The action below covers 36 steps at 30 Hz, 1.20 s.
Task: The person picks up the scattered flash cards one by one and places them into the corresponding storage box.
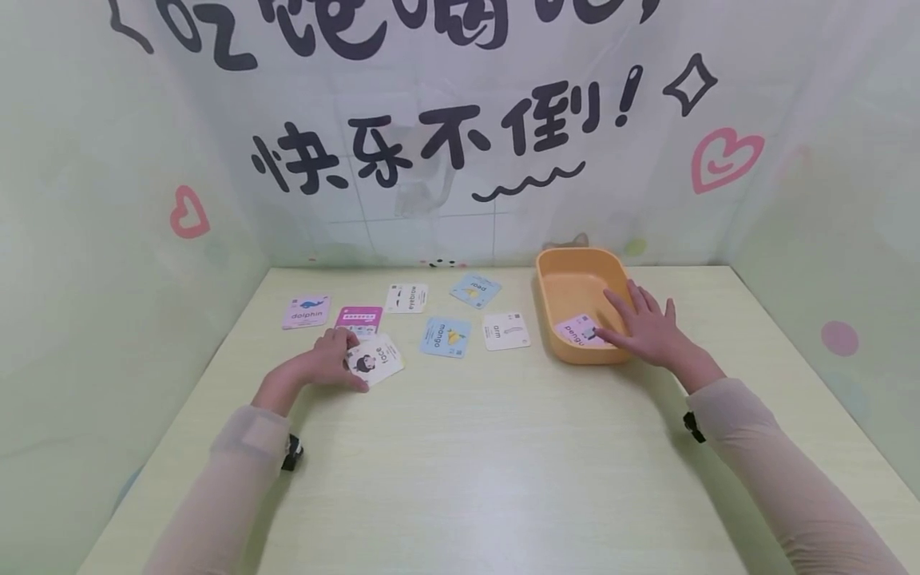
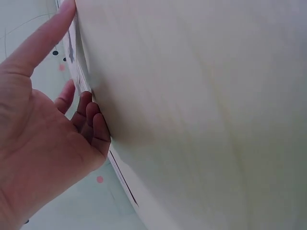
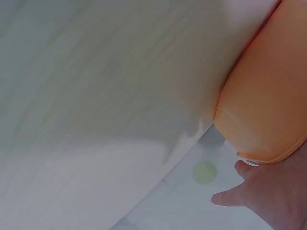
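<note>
A white card with a drawn head and the word "face" lies at the left, one edge between the thumb and fingers of my left hand, which grips it. In the left wrist view the thumb and curled fingertips are at the card's edge, close to the tabletop. My right hand reaches over the right side of an orange bin, fingers spread. Inside the bin's near end is a pink card reading "pengu", its right part overlapped by my right thumb.
Around the left hand lie a dolphin card and a magenta card. Toward the middle are eyebrow, pear, mango and arm cards. A printed curtain hangs behind the table.
</note>
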Tool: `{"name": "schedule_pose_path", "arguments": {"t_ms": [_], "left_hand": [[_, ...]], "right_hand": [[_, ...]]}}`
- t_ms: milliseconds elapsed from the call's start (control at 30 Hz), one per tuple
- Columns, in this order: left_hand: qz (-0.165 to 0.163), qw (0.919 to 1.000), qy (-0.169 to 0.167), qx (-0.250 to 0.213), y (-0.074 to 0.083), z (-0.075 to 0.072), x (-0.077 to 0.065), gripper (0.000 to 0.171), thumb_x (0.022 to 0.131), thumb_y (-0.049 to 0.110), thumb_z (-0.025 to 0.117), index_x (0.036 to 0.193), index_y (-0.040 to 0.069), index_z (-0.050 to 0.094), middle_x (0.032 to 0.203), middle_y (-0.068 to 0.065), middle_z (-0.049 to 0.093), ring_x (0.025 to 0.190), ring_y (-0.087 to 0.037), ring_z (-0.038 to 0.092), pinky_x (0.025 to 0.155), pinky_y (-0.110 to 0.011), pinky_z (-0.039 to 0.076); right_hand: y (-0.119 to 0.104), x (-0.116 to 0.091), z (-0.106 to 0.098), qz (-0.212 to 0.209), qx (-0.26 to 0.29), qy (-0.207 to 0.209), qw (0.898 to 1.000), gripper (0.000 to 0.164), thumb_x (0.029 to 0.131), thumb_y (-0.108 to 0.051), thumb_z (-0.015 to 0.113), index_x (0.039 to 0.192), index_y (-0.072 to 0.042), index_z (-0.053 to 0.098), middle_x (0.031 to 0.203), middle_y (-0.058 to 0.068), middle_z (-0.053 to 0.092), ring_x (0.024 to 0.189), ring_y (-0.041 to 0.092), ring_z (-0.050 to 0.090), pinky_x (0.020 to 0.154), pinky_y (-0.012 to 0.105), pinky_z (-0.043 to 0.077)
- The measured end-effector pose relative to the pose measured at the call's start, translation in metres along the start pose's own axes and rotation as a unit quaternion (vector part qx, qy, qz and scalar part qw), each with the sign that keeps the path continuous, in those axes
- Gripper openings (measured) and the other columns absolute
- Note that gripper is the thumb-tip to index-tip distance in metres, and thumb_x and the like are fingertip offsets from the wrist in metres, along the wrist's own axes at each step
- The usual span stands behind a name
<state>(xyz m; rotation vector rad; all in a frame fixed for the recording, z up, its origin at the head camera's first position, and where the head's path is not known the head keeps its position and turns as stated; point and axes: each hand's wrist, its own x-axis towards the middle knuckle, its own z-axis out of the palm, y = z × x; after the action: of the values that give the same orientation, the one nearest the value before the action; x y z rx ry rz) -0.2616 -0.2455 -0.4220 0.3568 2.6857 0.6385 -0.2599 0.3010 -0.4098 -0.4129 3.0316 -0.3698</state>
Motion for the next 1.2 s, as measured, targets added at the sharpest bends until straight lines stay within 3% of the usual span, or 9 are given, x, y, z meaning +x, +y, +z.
{"name": "schedule_pose_path", "arguments": {"t_ms": [233, 400, 600, 867, 1200], "left_hand": [[0.006, 0.9980, -0.011, -0.062, 0.000, -0.002, -0.003, 0.080, 0.082, 0.022, 0.081, 0.134, 0.001, 0.025, 0.108, -0.020, 0.056, 0.095, -0.026, 0.055, 0.083, -0.035, 0.047], [0.003, 0.9971, 0.004, -0.076, 0.002, -0.005, -0.004, 0.075, 0.086, 0.017, 0.077, 0.138, 0.002, 0.025, 0.109, -0.022, 0.058, 0.094, -0.026, 0.058, 0.082, -0.033, 0.048], [0.008, 0.9927, 0.021, -0.118, 0.005, -0.004, -0.001, 0.064, 0.089, 0.003, 0.069, 0.138, 0.005, 0.027, 0.111, -0.025, 0.055, 0.093, -0.028, 0.062, 0.077, -0.031, 0.058], [0.010, 0.9900, 0.049, -0.132, 0.010, -0.005, 0.002, 0.061, 0.090, 0.001, 0.067, 0.139, 0.006, 0.032, 0.119, -0.026, 0.051, 0.097, -0.030, 0.062, 0.076, -0.031, 0.059], [0.020, 0.9714, 0.065, -0.227, 0.017, -0.006, 0.006, 0.064, 0.090, -0.005, 0.064, 0.147, 0.005, 0.036, 0.123, -0.026, 0.049, 0.098, -0.027, 0.062, 0.077, -0.028, 0.063]], "right_hand": [[-0.002, -0.001, 0.000, -0.003, 0.007, 0.002, 1.000, 0.083, 0.097, -0.057, 0.049, 0.159, -0.011, 0.018, 0.164, 0.031, -0.001, 0.148, 0.055, 0.005, 0.110, 0.083, -0.004], [-0.001, 0.000, 0.000, -0.002, 0.007, -0.002, 1.000, 0.082, 0.097, -0.056, 0.048, 0.159, -0.012, 0.017, 0.164, 0.031, -0.001, 0.149, 0.054, 0.005, 0.111, 0.083, -0.005], [-0.001, 0.000, 0.000, -0.003, 0.006, 0.002, 1.000, 0.082, 0.097, -0.055, 0.049, 0.159, -0.012, 0.018, 0.164, 0.031, -0.001, 0.149, 0.054, 0.005, 0.110, 0.083, -0.004], [-0.001, 0.000, 0.000, -0.002, 0.000, -0.001, 1.000, 0.083, 0.097, -0.057, 0.047, 0.159, -0.012, 0.017, 0.164, 0.031, -0.001, 0.149, 0.054, 0.005, 0.111, 0.083, -0.003], [-0.002, -0.001, -0.001, -0.003, 0.002, 0.001, 1.000, 0.084, 0.096, -0.059, 0.047, 0.159, -0.012, 0.018, 0.164, 0.031, 0.000, 0.149, 0.054, 0.007, 0.110, 0.083, -0.003]]}}
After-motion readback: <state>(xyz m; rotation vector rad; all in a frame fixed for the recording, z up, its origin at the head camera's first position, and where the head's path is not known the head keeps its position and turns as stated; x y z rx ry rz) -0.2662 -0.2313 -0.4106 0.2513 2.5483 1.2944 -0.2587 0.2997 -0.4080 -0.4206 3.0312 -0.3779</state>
